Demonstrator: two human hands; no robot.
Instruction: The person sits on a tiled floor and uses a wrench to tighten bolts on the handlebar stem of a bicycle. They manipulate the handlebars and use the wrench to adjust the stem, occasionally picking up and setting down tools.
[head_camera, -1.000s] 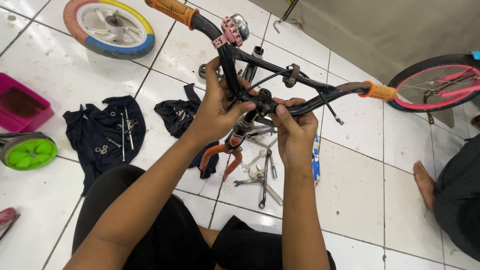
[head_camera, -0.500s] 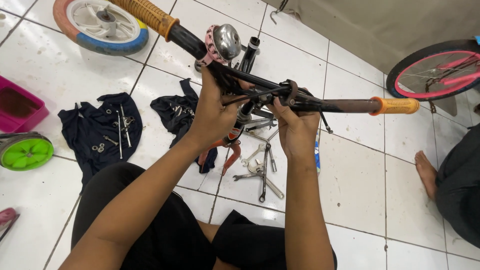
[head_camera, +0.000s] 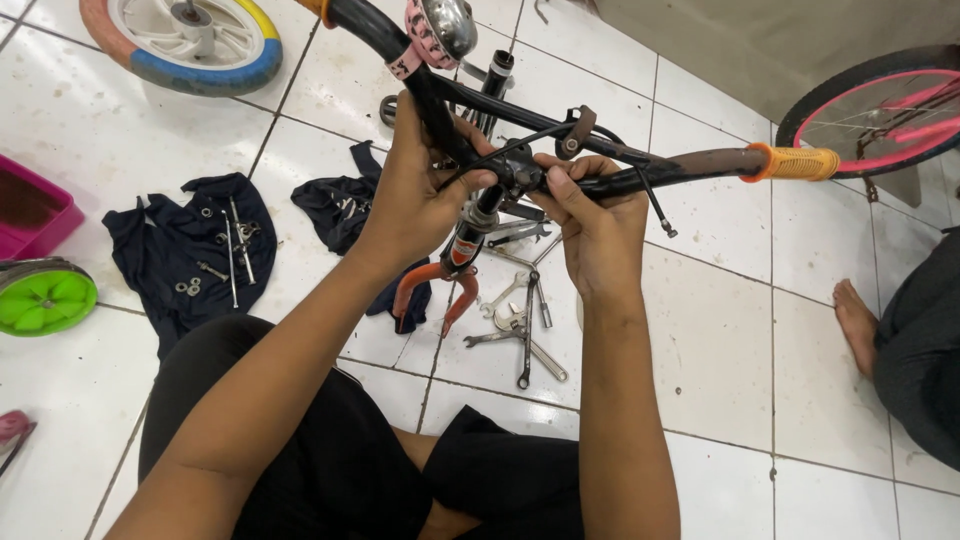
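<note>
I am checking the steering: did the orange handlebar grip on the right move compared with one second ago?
Yes. The orange grip moved up toward the pink-rimmed wheel, now level with its lower rim.

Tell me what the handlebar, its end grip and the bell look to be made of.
Handlebar: black-painted metal tube, probably steel; brownish, rust-like patches near the grip.
End grip: orange, ribbed and matte, likely rubber or soft plastic.
Bell: shiny, mirror-like dome suggests chromed metal.

Matt black metal handlebar, glossy tiled floor

Black bicycle handlebar — orange grip, silver bell — held tilted above the floor.
</note>
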